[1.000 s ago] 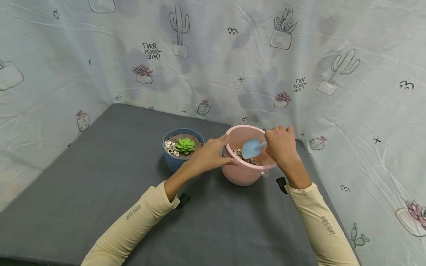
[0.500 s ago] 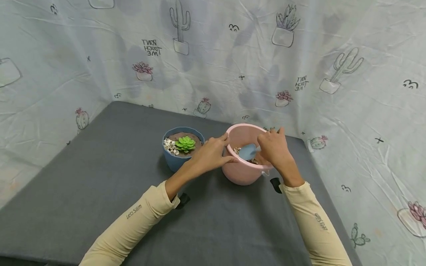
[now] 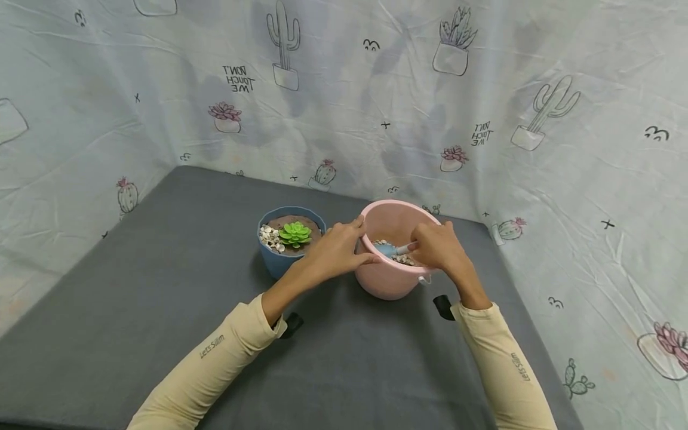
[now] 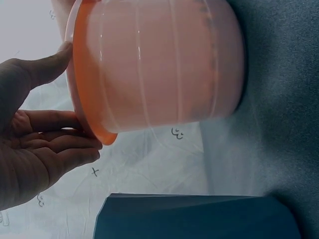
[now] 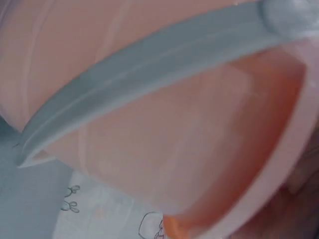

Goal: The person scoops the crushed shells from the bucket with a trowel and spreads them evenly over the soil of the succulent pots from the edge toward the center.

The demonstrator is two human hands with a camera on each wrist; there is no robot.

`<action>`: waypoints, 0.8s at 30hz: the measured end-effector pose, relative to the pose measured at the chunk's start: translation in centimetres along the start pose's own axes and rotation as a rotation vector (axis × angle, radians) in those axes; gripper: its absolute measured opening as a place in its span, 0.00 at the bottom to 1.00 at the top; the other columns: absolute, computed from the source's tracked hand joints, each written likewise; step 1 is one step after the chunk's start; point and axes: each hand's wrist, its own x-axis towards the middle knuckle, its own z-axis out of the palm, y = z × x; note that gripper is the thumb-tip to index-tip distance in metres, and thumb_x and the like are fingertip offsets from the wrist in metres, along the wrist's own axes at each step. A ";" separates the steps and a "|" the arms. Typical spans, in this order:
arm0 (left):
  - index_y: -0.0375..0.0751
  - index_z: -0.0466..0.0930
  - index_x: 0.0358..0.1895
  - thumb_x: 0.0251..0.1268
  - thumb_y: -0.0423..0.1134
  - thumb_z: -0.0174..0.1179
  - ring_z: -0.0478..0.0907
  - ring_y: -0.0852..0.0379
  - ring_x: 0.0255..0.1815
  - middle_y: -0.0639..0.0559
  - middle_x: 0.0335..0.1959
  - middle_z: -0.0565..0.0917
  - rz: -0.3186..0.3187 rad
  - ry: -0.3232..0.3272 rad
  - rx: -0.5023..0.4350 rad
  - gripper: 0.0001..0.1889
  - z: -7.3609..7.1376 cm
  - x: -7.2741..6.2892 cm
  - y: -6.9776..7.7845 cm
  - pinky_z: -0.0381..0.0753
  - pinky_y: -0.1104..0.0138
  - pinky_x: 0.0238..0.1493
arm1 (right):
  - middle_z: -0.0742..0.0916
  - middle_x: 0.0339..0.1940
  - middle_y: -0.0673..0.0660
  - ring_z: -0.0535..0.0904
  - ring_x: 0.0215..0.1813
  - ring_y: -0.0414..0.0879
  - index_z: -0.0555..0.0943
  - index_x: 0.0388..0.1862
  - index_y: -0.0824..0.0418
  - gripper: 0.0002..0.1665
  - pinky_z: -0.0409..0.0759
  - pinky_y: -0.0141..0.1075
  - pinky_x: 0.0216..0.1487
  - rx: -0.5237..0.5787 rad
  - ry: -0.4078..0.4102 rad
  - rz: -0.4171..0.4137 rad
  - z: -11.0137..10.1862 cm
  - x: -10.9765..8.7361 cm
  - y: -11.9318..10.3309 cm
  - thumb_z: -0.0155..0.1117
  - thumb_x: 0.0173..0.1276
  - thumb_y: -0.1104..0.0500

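Inside the pink bucket [image 3: 384,283], my right hand [image 3: 436,246] grips the handle of a small blue shovel [image 3: 384,249]. The blade lies low among the pebbles [image 3: 404,260], partly covered. My left hand [image 3: 333,251] rests against the left side of the rim, thumb and fingers spread along it and mostly straight, as the left wrist view shows at the bucket's edge [image 4: 79,94]. Filling most of the right wrist view are the bucket's wall and its pale carrying handle [image 5: 129,74]; the right hand is mostly hidden behind the rim there.
Left of the bucket stands a blue flowerpot [image 3: 279,263] with a green succulent [image 3: 294,234], brown soil and white pebbles [image 3: 270,237]. Both containers are on a grey-covered table [image 3: 161,269]. A cactus-print curtain [image 3: 344,89] encloses the back and sides.
My right hand has moved left and down into the bucket, taking the shovel from above the pebbles to down among them. The left hand stays at the rim.
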 end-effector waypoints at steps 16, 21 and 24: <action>0.32 0.67 0.77 0.68 0.57 0.70 0.84 0.54 0.28 0.34 0.79 0.68 0.006 0.021 0.062 0.44 -0.2 -0.3 -0.4 0.78 0.67 0.32 | 0.89 0.27 0.59 0.76 0.28 0.51 0.92 0.43 0.63 0.11 0.69 0.45 0.34 0.082 0.111 0.074 -3.9 -1.9 2.2 0.64 0.72 0.62; 0.31 0.67 0.77 0.67 0.56 0.70 0.79 0.60 0.22 0.33 0.80 0.67 0.007 0.019 0.018 0.44 0.0 -0.1 -0.4 0.74 0.69 0.29 | 0.91 0.29 0.60 0.79 0.29 0.52 0.92 0.40 0.64 0.09 0.69 0.43 0.33 0.082 0.146 0.073 -4.5 -2.5 2.9 0.66 0.71 0.63; 0.30 0.67 0.77 0.66 0.56 0.71 0.79 0.60 0.22 0.33 0.80 0.66 0.009 0.021 0.007 0.44 0.1 0.0 -0.4 0.74 0.70 0.28 | 0.91 0.28 0.60 0.79 0.29 0.52 0.92 0.39 0.65 0.09 0.69 0.42 0.32 0.084 0.157 0.072 -4.6 -2.8 3.1 0.67 0.70 0.64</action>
